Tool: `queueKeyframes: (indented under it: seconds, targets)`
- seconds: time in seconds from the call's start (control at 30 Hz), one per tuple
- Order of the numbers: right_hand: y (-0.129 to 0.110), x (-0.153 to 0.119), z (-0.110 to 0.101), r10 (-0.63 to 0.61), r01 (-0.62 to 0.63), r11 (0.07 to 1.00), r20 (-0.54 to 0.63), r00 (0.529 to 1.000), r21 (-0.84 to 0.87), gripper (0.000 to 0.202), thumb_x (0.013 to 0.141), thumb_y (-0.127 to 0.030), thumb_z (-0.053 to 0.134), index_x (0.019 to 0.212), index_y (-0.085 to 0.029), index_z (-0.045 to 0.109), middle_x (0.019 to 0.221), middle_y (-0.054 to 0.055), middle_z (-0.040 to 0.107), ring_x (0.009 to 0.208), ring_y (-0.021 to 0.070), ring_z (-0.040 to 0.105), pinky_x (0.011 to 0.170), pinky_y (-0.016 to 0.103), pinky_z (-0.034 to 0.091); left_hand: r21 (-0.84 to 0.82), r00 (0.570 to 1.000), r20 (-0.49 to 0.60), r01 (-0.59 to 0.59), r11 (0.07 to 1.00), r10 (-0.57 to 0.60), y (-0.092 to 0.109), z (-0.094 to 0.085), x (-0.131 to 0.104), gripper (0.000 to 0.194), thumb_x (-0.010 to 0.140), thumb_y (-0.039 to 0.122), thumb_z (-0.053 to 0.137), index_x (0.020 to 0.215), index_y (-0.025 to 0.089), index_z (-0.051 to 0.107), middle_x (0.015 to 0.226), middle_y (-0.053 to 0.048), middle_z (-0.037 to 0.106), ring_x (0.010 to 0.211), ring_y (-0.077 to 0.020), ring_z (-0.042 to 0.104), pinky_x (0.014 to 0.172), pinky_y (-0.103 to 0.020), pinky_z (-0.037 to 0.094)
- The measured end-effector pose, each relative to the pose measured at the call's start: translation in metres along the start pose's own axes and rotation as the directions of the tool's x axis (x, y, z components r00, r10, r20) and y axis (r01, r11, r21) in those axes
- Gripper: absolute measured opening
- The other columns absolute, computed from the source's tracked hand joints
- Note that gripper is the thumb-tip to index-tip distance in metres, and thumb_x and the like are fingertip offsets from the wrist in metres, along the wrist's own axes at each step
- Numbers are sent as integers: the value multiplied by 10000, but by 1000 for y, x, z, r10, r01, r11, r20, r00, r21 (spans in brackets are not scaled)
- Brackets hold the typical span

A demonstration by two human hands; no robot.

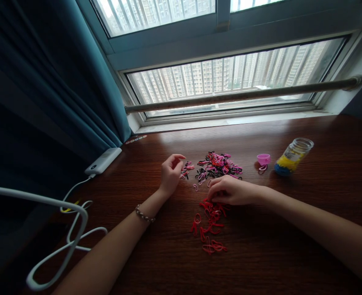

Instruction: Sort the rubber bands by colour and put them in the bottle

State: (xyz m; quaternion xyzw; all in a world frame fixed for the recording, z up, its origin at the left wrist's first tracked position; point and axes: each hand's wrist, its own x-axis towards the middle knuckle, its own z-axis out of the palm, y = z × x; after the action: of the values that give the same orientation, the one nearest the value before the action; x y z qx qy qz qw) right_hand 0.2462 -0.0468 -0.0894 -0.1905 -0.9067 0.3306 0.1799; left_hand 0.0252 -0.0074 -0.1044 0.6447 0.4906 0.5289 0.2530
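Note:
My right hand [228, 189] is closed in a pinch, with its fingertips down at the upper end of a loose pile of red hair ties [213, 215]. Whatever sits between those fingertips is hidden. To the left, my left hand [170, 174] has its index finger stretched out and its thumb apart from it, with no item visible in it. Several pink, red and black hair ties [187, 167] lie right beside its fingers. A larger mixed heap of pink, black and red hair ties [219, 164] spreads beyond and between both hands.
Right of the heap are a small pink cup-like piece [263, 159] and a glass jar [293, 157] with yellow and blue on its lower part. A white power strip [103, 160] and its white cable [76, 241] lie left on the wooden table [260, 254]. A window stands behind.

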Motion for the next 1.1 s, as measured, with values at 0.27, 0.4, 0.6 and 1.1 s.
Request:
queueKeyframes:
  seconds: [0.27,0.4,0.6,1.1]
  targets:
    - [1,2,2,45,-31,996,-177,983,82,180,803,-228,522,833,-122,665,757,50,656,666,111,571,621,204,426,606,989,124,-8,796,-84,-19,-10,15,98,637,189,501,586,184,584,659,-10,546,686,-163,487,613,-260,366]
    - [8,2,-2,181,-149,983,-429,885,107,200,794,-270,536,783,-124,673,687,44,653,616,116,555,570,213,413,743,970,198,-56,667,-139,-14,-7,10,68,641,253,555,652,214,610,765,-22,586,786,-200,497,653,-286,368]
    - [12,1,-11,352,-246,935,-587,729,255,249,765,-343,553,790,-129,678,687,46,656,595,128,556,535,226,416,744,945,278,-95,662,-176,-13,-9,14,100,675,310,558,666,222,604,794,-6,603,807,-197,514,679,-288,372]
    - [30,-7,-19,384,-343,910,-781,492,232,304,783,-377,504,818,-123,666,650,57,642,591,150,571,546,249,438,83,954,209,203,976,-216,-27,-7,19,200,639,339,642,664,142,616,572,-11,583,524,-123,519,489,-225,385]
